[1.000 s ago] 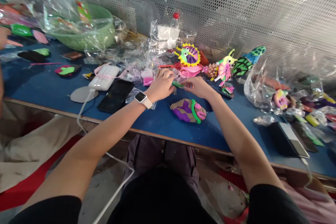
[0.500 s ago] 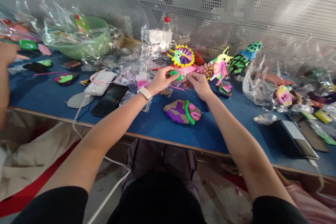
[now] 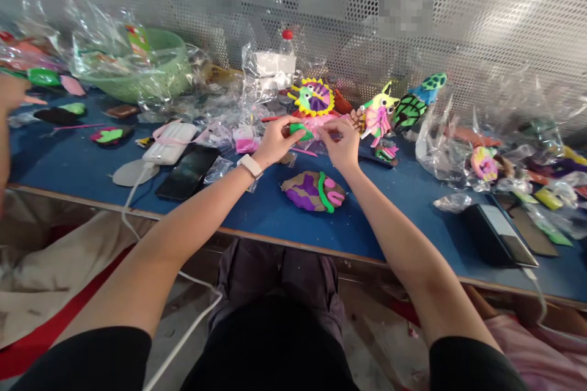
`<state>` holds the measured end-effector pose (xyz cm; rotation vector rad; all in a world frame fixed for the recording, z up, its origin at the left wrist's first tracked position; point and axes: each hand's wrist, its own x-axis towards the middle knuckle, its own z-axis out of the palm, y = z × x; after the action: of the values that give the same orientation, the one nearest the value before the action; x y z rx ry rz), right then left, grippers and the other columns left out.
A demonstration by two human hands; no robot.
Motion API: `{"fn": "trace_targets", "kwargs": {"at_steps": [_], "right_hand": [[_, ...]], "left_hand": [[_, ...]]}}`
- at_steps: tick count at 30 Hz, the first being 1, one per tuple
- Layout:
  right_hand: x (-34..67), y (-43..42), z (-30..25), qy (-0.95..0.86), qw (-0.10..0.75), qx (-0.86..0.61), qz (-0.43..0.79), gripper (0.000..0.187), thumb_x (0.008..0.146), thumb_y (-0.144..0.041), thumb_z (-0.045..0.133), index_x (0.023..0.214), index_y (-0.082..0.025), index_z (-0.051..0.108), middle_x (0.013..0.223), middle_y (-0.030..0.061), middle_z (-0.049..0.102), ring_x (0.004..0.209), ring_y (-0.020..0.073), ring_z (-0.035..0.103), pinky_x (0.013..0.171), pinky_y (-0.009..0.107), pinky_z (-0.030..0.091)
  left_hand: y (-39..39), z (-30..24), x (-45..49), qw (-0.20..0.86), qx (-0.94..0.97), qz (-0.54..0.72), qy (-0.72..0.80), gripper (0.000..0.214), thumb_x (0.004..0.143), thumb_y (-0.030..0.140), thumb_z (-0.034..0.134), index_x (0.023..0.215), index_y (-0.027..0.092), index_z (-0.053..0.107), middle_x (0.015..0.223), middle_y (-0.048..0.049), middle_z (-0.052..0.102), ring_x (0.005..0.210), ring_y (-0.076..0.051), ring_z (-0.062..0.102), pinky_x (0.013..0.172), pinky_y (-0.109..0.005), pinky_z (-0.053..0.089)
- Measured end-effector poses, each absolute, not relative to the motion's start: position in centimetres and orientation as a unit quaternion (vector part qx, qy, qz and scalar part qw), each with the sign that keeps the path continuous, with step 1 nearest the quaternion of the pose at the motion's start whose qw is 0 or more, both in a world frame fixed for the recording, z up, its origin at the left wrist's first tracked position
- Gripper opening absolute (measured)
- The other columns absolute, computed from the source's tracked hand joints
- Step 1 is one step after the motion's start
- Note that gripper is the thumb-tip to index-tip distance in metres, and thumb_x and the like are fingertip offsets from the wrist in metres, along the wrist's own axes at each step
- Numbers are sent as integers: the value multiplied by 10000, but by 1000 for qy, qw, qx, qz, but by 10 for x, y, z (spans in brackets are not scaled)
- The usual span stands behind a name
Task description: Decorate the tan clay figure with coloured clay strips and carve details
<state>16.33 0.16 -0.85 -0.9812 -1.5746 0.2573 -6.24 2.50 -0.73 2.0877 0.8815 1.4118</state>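
Pinching green clay over the blue table

Both forearms reach forward and converge above the table point(image 3: 257, 208). The left hand point(image 3: 275, 142), with a watch point(image 3: 250, 166) on its wrist, curls its thumb and fingers around a green clay piece point(image 3: 300, 130). That short roll is held off the surface, its long axis running left to right. The right hand point(image 3: 343, 145) sits just beside it with bent fingertips by pink clay; whether it grips anything cannot be told. A multicoloured clay slab point(image 3: 313, 190) lies flat below, nearer the person.
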Motion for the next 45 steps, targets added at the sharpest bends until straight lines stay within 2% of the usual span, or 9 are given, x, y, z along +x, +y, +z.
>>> {"fn": "trace_targets", "kwargs": {"at_steps": [7, 11, 16, 20, 23, 28, 34, 38, 45], "right_hand": [[166, 5, -10, -715, 531, -413, 191, 463, 1048, -695, 702, 971, -243, 768, 1249, 127, 770, 1105, 269, 732, 791, 367, 643], [163, 4, -10, -730, 509, -400, 219, 505, 1045, -741, 680, 1004, -246, 769, 1291, 139, 758, 1147, 291, 728, 802, 376, 652], [160, 1, -11, -722, 511, -404, 233, 577, 1044, -795, 627, 1048, -239, 782, 1321, 145, 758, 1130, 272, 745, 851, 374, 666], [162, 1, -11, -723, 514, -379, 262, 465, 999, -705, 722, 1067, -257, 828, 1346, 122, 770, 1200, 299, 743, 885, 398, 669], [167, 3, -9, -718, 520, -365, 285, 321, 1008, -532, 690, 926, -267, 853, 1392, 89, 779, 1209, 309, 746, 895, 436, 662], [174, 4, -4, -704, 528, -377, 289, 119, 858, -346, 775, 876, -280, 873, 1248, 78, 829, 1158, 313, 762, 899, 447, 649], [175, -1, 2, -692, 527, -371, 325, 143, 772, -408, 848, 800, -271, 873, 1016, 69, 873, 995, 300, 804, 931, 458, 658], [175, -5, 6, -714, 497, -372, 324, 312, 752, -550, 938, 826, -257, 863, 921, 67, 877, 872, 291, 799, 852, 447, 670], [175, -7, 6, -741, 482, -374, 280, 291, 805, -505, 902, 855, -220, 873, 849, 76, 866, 765, 254, 784, 772, 406, 657]], "left_hand": [[22, -6, -62, 233, 750, 505, 357, 394, 1049, 523, 808, 1212, 165, 807, 1224, -137, 855, 1044, -253, 824, 953, -387, 686], [21, -5, -63, 239, 743, 496, 381, 339, 1062, 482, 803, 1204, 175, 804, 1133, -123, 859, 905, -223, 808, 843, -363, 683], [18, -2, -65, 283, 740, 492, 362, 508, 1052, 619, 789, 1253, 152, 797, 1159, -145, 859, 859, -209, 807, 800, -340, 673], [15, 3, -64, 302, 733, 498, 350, 674, 1016, 758, 760, 1274, 138, 812, 1158, -157, 864, 824, -218, 807, 782, -351, 667], [14, 4, -63, 308, 734, 497, 346, 726, 1011, 823, 709, 1241, 145, 831, 973, -115, 856, 736, -207, 763, 712, -336, 621], [11, 5, -62, 304, 744, 487, 343, 703, 1023, 832, 669, 1181, 172, 851, 863, -78, 827, 667, -191, 705, 662, -317, 561], [8, 7, -61, 272, 767, 476, 334, 666, 1047, 806, 644, 1161, 187, 864, 929, -94, 853, 683, -204, 726, 703, -345, 582], [8, 7, -62, 245, 758, 490, 353, 611, 1052, 762, 668, 1140, 194, 876, 922, -100, 857, 780, -238, 763, 734, -353, 593], [9, 8, -64, 325, 747, 477, 330, 592, 1000, 739, 747, 1095, 169, 876, 879, -94, 835, 577, -160, 671, 577, -290, 511]]}}
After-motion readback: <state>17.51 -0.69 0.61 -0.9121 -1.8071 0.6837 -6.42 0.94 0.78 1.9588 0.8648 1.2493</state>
